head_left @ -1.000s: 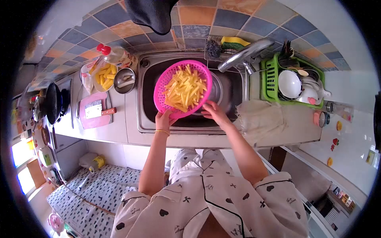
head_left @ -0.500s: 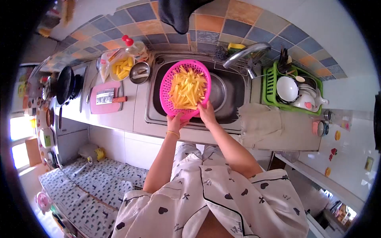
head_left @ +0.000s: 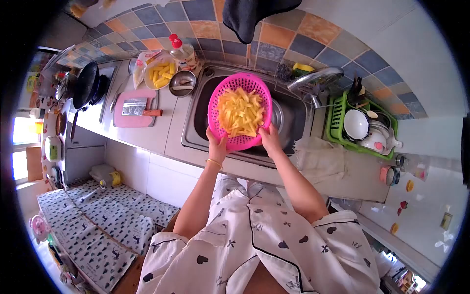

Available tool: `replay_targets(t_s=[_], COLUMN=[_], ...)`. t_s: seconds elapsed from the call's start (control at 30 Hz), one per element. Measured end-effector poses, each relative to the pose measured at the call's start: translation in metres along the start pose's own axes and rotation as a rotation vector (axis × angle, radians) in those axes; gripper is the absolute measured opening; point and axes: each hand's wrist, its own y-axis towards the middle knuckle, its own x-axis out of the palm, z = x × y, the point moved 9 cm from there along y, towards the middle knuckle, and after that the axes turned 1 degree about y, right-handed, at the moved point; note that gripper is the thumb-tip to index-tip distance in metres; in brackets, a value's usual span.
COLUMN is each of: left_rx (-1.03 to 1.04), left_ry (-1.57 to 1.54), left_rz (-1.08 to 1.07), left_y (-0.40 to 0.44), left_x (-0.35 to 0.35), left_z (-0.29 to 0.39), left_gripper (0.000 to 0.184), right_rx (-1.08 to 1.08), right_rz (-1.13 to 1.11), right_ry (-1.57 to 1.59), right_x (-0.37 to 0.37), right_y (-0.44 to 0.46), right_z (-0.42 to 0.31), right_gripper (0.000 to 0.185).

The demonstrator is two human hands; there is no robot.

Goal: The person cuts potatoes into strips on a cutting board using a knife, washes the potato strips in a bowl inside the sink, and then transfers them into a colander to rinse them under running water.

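A pink colander (head_left: 213,109) full of cut yellow potato strips (head_left: 240,111) is held over the sink (head_left: 196,128). My left hand (head_left: 217,146) grips its near left rim, fingers closed on it. On the near right rim, my right hand (head_left: 270,140) is closed too. Behind the colander, partly covered by it, a round metal basin (head_left: 277,120) sits in the sink. The potato strips lie in a loose heap, within the rim.
Left of the sink are a cleaver (head_left: 134,106) on a pink cutting board (head_left: 128,120), a metal bowl (head_left: 182,83) and a bowl of yellow pieces (head_left: 161,74). The faucet (head_left: 318,76) arches at the back right. A green dish rack (head_left: 335,122) and a cloth (head_left: 318,159) lie to the right.
The colander appears flatter, and the strips have settled more evenly in it. My left hand has shifted toward its left side. The whole view has turned slightly.
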Motion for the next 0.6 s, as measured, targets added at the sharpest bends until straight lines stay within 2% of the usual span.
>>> replay_targets(t_s=[0.1, 0.13, 0.23, 0.27, 0.47, 0.57, 0.6], left_rx=[0.334, 0.419, 0.169, -0.010, 0.260, 0.062, 0.082], left_ry=[0.265, 0.328, 0.162, 0.029, 0.247, 0.093, 0.174], left_rz=[0.091, 0.111, 0.029, 0.021, 0.033, -0.029, -0.051], left_y=[-0.022, -0.027, -0.001, 0.001, -0.016, 0.016, 0.018], left_x=[-0.002, 0.000, -0.009, -0.009, 0.003, -0.007, -0.005], left_z=[0.027, 0.030, -0.032, -0.048, -0.004, -0.060, -0.053], left_gripper=[0.060, 0.058, 0.059, 0.059, 0.060, 0.060, 0.059], right_rx=[-0.163, -0.117, 0.070, 0.065, 0.060, 0.137, 0.165], right_rz=[0.077, 0.085, 0.046, 0.021, 0.053, 0.037, 0.051], right_ry=[0.057, 0.044, -0.004, 0.080, 0.147, 0.013, 0.061], right_x=[-0.003, -0.001, 0.007, 0.011, 0.005, 0.011, 0.010], right_y=[-0.009, -0.010, 0.000, 0.006, -0.006, 0.012, 0.013], right_z=[0.006, 0.015, 0.053, 0.066, 0.060, 0.102, 0.102], right_gripper=[0.037, 0.036, 0.036, 0.036, 0.038, 0.038, 0.038])
